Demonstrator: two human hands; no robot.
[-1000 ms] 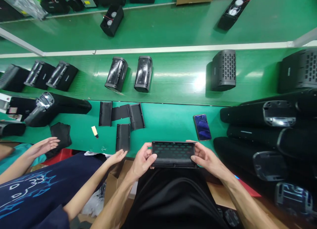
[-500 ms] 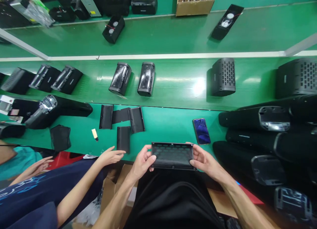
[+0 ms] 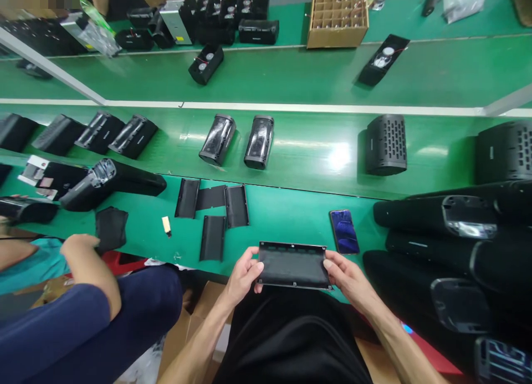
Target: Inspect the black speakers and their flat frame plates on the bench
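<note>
A black speaker grille panel [image 3: 293,266], its hollow inner side facing up, is held level above my lap. My left hand [image 3: 243,273] grips its left end, thumb on top and fingers curled beneath. At the opposite end my right hand [image 3: 347,273] pinches it the same way. Up and to the left on the green bench lies a similar black panel [image 3: 213,238]. Behind that one, more black panels [image 3: 236,205] lie close together. A phone [image 3: 344,231] with a lit blue screen rests beyond my right hand.
Long black speaker bodies [image 3: 424,245] are stacked at the right. Two glossy speakers [image 3: 259,142] stand on the green conveyor [image 3: 299,151], with a perforated one [image 3: 386,144] farther right. At the left, a co-worker's arm [image 3: 89,267] reaches near a black cloth-like stack [image 3: 111,228].
The camera view has tilted upward slightly. The panel in my hands has tipped, so its holes show less. The co-worker's hand has drawn away leftward from the loose panel beside me.
</note>
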